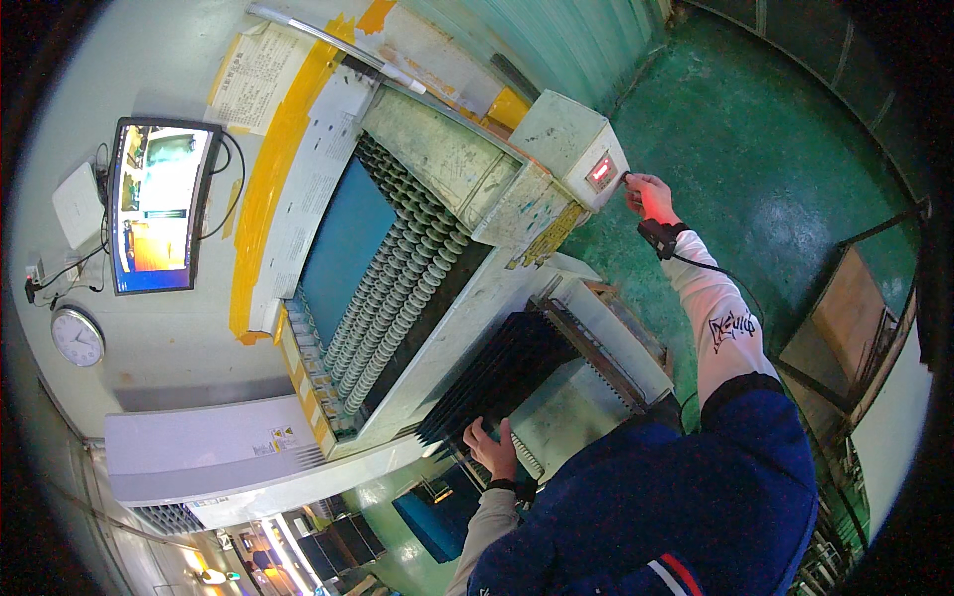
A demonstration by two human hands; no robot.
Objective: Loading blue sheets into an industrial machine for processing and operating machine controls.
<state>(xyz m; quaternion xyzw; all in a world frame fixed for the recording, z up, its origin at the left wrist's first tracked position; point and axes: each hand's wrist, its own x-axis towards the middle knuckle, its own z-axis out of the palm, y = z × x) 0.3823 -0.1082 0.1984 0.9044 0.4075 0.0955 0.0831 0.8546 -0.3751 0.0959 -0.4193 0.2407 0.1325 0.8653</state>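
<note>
My right hand (pixel 651 197) reaches out to a pale control box (pixel 568 139) with a red lit display (pixel 601 171). Its fingers are pinched on a small dark knob (pixel 626 178) at the box's edge. My left hand (pixel 494 452) is open, thumb and fingers apart, close to the near end of a row of dark upright panels (pixel 502 372) in a rack (pixel 586 343); whether it touches them I cannot tell. Beyond the rack, a roller conveyor (pixel 397 298) carries a flat blue panel (pixel 348 238). A band with a cable is on my right wrist.
A monitor (pixel 164 207) and a round clock (pixel 78 336) hang on the left wall. A white cabinet (pixel 209 447) stands at lower left. On the right, a frame cart (pixel 845 328) holds a brown board. Blue panels (pixel 442 517) lie low behind my left hand. The floor (pixel 735 129) is green.
</note>
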